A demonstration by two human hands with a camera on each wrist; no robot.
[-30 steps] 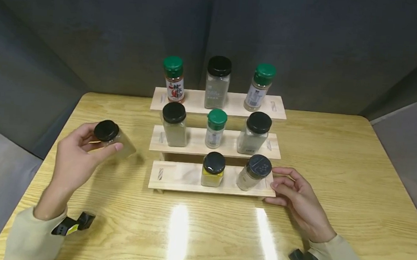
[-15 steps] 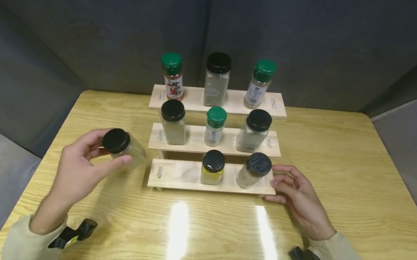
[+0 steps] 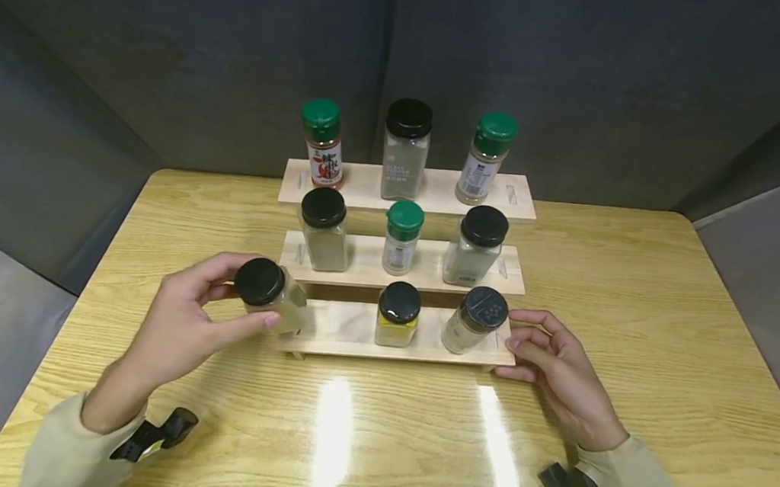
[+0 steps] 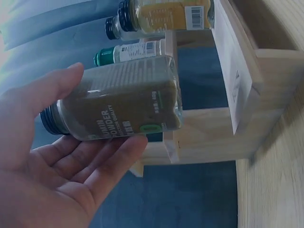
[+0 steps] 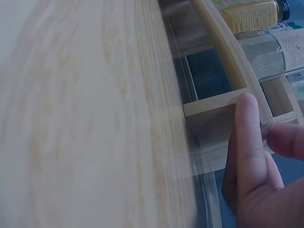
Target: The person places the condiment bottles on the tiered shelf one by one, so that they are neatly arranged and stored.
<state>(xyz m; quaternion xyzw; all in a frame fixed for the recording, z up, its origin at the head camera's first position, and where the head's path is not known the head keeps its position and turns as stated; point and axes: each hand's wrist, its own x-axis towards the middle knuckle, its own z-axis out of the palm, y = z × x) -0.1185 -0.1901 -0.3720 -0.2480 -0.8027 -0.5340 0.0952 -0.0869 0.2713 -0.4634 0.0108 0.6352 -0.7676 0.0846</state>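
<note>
My left hand point(image 3: 180, 322) holds a clear spice jar point(image 3: 292, 308) with a black lid, tilted, over the left end of the lowest tier of a wooden spice rack point(image 3: 342, 328). In the left wrist view the jar's label point(image 4: 107, 118) reads cumin powder; thumb and fingers are on opposite sides of it, its base toward the rack. At the lowest tier's right end, my right hand point(image 3: 561, 375) pinches the board's corner between thumb and fingers. Beside that hand stands a shaker jar point(image 3: 469, 330) with a dark lid; a yellow-labelled jar point(image 3: 397, 324) is at mid-tier.
The middle tier bears two black-lidded jars, left point(image 3: 324, 242) and right point(image 3: 473, 258), around a green-capped bottle point(image 3: 400, 252). On the top tier, a tall pepper jar point(image 3: 404, 164) stands between two green-capped bottles. Dark curtains point(image 3: 239, 63) rise behind the wooden table point(image 3: 633, 293).
My left hand has carried the cumin powder jar rightward and toward me, from beside the rack to over the lowest tier's left end. My right hand stays at the rack.
</note>
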